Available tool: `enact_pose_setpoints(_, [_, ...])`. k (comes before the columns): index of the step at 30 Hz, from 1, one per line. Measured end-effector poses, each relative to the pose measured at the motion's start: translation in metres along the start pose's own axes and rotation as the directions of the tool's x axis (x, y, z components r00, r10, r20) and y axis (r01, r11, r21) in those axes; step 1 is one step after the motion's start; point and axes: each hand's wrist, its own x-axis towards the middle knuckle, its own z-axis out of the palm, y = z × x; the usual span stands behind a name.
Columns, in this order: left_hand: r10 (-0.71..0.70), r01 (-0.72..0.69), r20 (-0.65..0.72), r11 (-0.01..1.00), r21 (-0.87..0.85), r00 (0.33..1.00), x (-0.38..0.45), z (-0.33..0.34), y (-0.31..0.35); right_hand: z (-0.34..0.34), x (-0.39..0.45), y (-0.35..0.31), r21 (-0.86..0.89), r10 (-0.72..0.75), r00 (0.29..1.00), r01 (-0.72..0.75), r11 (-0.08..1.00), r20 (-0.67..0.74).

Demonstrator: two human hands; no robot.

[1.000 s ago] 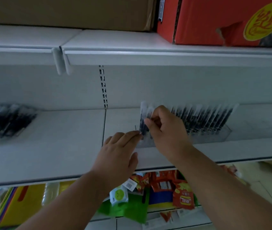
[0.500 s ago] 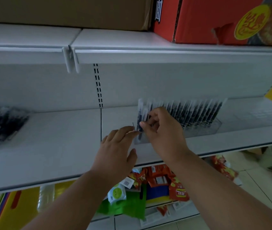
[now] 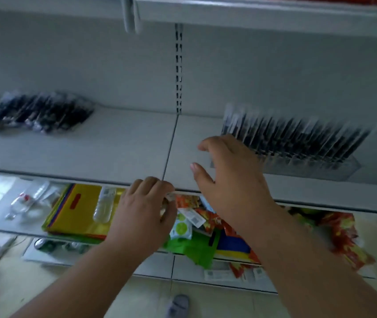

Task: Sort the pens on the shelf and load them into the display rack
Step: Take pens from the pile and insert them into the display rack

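Both hands hang in front of the white shelf, holding nothing that can be made out. The right hand is spread above the shelf board, fingers loosely apart and thumb out, just beside the near-left end of the display rack. The left hand sits lower, at the shelf's front edge, its fingers curled down; whether they pinch anything small is too blurred to tell. In the clear rack, a row of pens in sleeves stands tilted, filling it from left to right. Well apart, at the far left of the same shelf, a loose pile of dark pens lies flat. Below, a lower shelf holds yellow folders and red snack packets.
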Motion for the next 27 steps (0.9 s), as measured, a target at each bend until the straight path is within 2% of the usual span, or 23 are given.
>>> enact_pose_setpoints(5, [-0.134, 0.129, 0.028, 0.983, 0.133, 0.991, -0.036, -0.022, -0.021, 0.010, 0.004, -0.034, 0.030, -0.031, 0.998, 0.029, 0.999, 0.051])
enact_pose_setpoints(8, [-0.187, 0.185, -0.001, 0.974, 0.127, 0.982, -0.053, -0.037, -0.039, 0.019, 0.006, -0.064, 0.048, -0.062, 0.990, 0.056, 0.997, 0.125])
enact_pose_setpoints(16, [-0.163, 0.181, -0.114, 0.968, 0.172, 0.980, -0.073, -0.103, -0.135, 0.070, 0.033, -0.167, 0.040, -0.097, 0.988, 0.093, 0.995, 0.124])
enact_pose_setpoints(22, [-0.206, 0.218, -0.078, 0.956, 0.198, 0.975, -0.080, -0.155, -0.230, 0.122, 0.058, -0.252, 0.044, -0.082, 0.989, 0.077, 0.996, 0.126])
enact_pose_setpoints(27, [-0.210, 0.219, -0.074, 0.966, 0.140, 0.975, -0.064, -0.174, -0.272, 0.141, 0.088, -0.281, 0.003, -0.049, 0.993, 0.049, 0.999, 0.111])
